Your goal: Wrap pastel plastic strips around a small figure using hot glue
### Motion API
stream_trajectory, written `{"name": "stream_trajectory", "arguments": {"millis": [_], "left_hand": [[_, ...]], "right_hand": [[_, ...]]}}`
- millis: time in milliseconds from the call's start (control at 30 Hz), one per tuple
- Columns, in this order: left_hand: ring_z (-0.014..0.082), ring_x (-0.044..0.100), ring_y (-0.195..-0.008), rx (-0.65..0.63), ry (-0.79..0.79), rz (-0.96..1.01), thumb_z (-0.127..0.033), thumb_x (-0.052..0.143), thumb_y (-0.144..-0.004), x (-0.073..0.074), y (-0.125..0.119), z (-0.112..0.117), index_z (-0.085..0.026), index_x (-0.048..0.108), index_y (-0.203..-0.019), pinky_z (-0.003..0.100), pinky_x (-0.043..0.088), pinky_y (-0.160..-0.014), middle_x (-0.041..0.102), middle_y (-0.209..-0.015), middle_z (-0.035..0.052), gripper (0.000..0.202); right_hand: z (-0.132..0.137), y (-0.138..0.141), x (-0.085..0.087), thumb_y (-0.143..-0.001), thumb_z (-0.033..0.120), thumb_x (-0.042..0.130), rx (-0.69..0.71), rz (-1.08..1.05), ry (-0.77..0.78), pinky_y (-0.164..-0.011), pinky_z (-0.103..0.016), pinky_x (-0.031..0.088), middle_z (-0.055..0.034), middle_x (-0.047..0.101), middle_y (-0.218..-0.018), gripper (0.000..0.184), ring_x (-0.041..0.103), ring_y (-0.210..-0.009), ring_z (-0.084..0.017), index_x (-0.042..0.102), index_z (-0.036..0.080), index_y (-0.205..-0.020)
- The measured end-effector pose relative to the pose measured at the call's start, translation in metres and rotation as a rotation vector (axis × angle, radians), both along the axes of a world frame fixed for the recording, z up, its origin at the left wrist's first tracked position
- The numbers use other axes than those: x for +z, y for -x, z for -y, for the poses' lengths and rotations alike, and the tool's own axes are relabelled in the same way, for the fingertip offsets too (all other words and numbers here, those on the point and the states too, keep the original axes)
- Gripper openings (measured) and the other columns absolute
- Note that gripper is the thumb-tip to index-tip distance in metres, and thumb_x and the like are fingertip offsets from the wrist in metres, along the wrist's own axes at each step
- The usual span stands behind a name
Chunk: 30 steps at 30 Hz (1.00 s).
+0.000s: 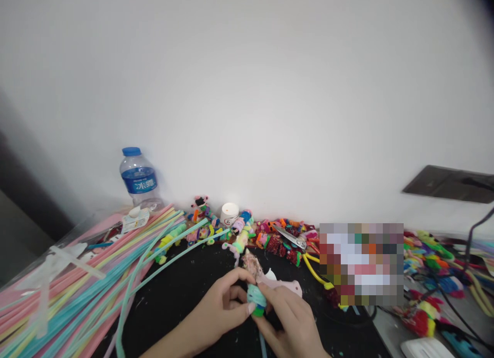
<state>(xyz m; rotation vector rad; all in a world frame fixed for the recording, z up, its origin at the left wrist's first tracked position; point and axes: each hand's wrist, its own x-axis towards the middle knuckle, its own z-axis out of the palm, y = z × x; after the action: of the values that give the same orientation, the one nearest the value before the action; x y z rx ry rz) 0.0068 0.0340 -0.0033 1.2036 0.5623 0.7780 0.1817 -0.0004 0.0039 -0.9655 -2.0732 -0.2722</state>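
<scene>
Head view: both hands at work over a dark surface (173, 301). The left hand (219, 299) and the right hand (291, 319) meet at lower centre, each with its grip closed on a small turquoise-and-green fuzzy bundle (256, 298), which sits between the fingertips, raised in front of the wearer. The step in hand appears to be two-handed shaping or adjusting of this bundle; a next move would call for one grip to steady it while the other works its windings. A thin pale strand (263, 345) shows beneath the bundle; whether it joins it cannot be told.

Just beyond the fingers lies a pink tool (283, 284), partly covered by the hands and close enough to crowd them. Around the far edge stand small fuzzy figures (242, 240), a paper cup (229, 212) and open scissors (291, 238). At left, a spread of fuzzy stems (102, 270) sends loose ends over the surface, which could snag the left forearm; a bottle (139, 179) stands behind. Cables (469, 242) trail at far right.
</scene>
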Motion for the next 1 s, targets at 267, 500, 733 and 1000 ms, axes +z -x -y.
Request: {"name": "stream_trajectory", "arguments": {"millis": [267,500,733,1000], "left_hand": [[0.0156,0.058,-0.076,0.011,0.042,0.003,-0.024,0.068,-0.073,-0.006,0.000,-0.003,-0.017,0.054,-0.096,0.027,0.042,-0.068,0.065,-0.083,0.0040,0.028],[0.0190,0.061,-0.083,-0.017,0.115,0.127,-0.022,0.069,-0.072,0.002,0.001,-0.002,-0.017,0.055,-0.094,0.032,0.043,-0.075,0.068,-0.089,0.0068,0.027],[0.0156,0.060,-0.075,0.050,0.138,0.110,-0.021,0.071,-0.069,0.003,0.001,-0.003,-0.017,0.057,-0.092,0.025,0.042,-0.065,0.064,-0.083,0.0032,0.028],[0.0117,0.056,-0.070,0.013,0.144,0.119,-0.024,0.070,-0.070,-0.002,0.000,-0.005,-0.019,0.057,-0.093,0.025,0.045,-0.063,0.058,-0.090,0.0011,0.027]], "right_hand": [[0.000,0.000,0.001,-0.081,0.020,0.058,0.018,-0.027,0.087,-0.067,-0.034,0.057,-0.0133,0.070,-0.085,0.028,0.067,-0.078,-0.023,0.056,0.013,-0.108],[0.000,-0.003,-0.003,-0.081,0.023,0.060,0.009,-0.092,0.152,-0.065,-0.032,0.055,-0.0113,0.069,-0.092,0.035,0.066,-0.074,-0.021,0.051,0.016,-0.114],[0.001,-0.004,0.000,-0.084,0.020,0.054,0.041,-0.090,0.197,-0.073,-0.030,0.053,-0.0098,0.067,-0.100,0.036,0.065,-0.085,-0.020,0.048,0.017,-0.119],[0.000,-0.005,-0.003,-0.085,0.019,0.053,0.057,-0.062,0.150,-0.075,-0.031,0.052,-0.0108,0.067,-0.099,0.033,0.063,-0.088,-0.022,0.049,0.016,-0.118]]}}
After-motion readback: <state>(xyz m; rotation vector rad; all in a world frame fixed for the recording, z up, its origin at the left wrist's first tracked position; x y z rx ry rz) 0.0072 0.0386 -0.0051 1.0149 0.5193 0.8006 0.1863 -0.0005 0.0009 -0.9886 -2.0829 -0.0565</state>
